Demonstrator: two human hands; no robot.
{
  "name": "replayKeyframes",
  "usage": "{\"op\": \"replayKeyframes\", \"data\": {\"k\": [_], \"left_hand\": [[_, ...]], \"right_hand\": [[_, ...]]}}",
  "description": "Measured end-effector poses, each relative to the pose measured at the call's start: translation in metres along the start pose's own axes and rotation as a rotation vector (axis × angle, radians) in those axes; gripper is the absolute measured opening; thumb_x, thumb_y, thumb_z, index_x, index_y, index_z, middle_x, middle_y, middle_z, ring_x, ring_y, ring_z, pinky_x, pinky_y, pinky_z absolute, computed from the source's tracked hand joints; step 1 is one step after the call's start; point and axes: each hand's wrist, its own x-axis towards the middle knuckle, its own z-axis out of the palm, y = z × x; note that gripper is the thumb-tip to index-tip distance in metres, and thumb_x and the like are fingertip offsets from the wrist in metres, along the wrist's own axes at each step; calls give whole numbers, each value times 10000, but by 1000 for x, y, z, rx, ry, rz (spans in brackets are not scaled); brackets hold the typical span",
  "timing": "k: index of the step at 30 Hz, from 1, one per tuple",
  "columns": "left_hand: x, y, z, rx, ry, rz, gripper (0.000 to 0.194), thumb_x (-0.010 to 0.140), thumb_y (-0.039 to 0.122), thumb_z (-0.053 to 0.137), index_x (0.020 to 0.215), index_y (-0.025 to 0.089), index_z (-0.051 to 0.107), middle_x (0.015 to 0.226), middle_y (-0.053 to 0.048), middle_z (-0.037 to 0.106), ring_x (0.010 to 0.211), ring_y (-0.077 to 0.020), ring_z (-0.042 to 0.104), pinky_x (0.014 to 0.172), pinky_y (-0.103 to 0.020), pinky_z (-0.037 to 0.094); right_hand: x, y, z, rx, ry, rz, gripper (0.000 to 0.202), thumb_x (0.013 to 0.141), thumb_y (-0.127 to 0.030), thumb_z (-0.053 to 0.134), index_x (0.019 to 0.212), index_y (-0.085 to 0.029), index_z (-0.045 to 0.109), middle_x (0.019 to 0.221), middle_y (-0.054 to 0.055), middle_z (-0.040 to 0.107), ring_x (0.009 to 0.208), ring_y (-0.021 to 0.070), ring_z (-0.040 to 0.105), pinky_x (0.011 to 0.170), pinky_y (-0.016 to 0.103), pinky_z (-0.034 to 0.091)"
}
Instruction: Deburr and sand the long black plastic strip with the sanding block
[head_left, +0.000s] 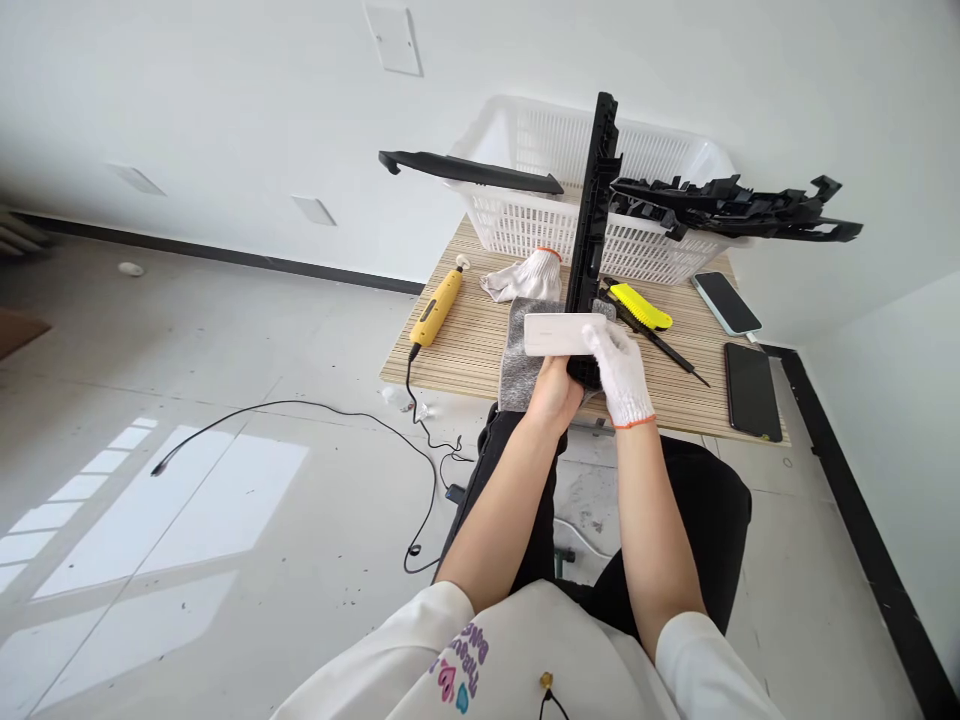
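A long black plastic trim piece [592, 220] stands nearly upright over the front of the table, its upper end reaching above the basket. My bare left hand [556, 395] is closed round its lower end. In my right hand [619, 375], which wears a white knit glove with an orange cuff, is a flat white rectangular block [559, 335]. The block lies across the front of the trim piece, just above my left fingers. Whether it touches the plastic I cannot tell. A grey cloth [517, 365] lies beneath, over the table's front edge.
A white plastic basket [510, 220] at the back holds black plastic parts [727, 208] jutting over its rim. On the table [480, 345] are a yellow rotary tool [437, 308], a spare glove [529, 278], a yellow brush [640, 307] and two phones [752, 392]. A cable [322, 403] trails across the floor.
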Motion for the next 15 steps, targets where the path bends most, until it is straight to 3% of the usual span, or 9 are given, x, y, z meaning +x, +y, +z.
{"op": "replayKeyframes", "data": {"k": [2, 5, 8, 12, 15], "left_hand": [[0, 0, -1, 3, -13, 8, 466, 934, 91, 526, 1361, 275, 553, 1357, -33, 642, 1304, -178, 566, 1167, -363, 376], [0, 0, -2, 16, -48, -2, 448, 955, 117, 501, 1367, 285, 552, 1363, -31, 638, 1324, -183, 549, 1170, -376, 371], [2, 0, -4, 28, -3, 5, 462, 942, 94, 505, 1362, 281, 559, 1362, -27, 639, 1325, -177, 546, 1164, -350, 377], [3, -1, -6, 32, -34, 7, 405, 963, 144, 491, 1333, 284, 580, 1313, -28, 667, 1285, -176, 580, 1150, -356, 400], [3, -1, -6, 26, -14, 8, 392, 975, 152, 464, 1315, 303, 588, 1271, -10, 686, 1262, -160, 596, 1137, -345, 417]], "right_hand": [[1, 0, 0, -19, -11, -4, 288, 735, -446, 746, 871, -192, 728, 1055, 76, 699, 1037, 220, 638, 941, 395, 529], [2, -2, 2, -24, 37, 3, 326, 773, -484, 684, 879, -179, 734, 1087, 101, 685, 1007, 241, 654, 920, 439, 541], [2, -4, 7, -103, -41, -68, 276, 721, -444, 753, 824, -189, 745, 1183, 94, 657, 1131, 249, 612, 1015, 409, 490], [4, -2, 11, -96, 28, -64, 349, 816, -507, 633, 854, -173, 727, 1075, 108, 685, 1023, 240, 645, 924, 424, 539], [5, 1, 12, -97, 37, -72, 332, 763, -477, 705, 916, -184, 725, 1038, 81, 699, 1035, 233, 637, 964, 417, 519]]}}
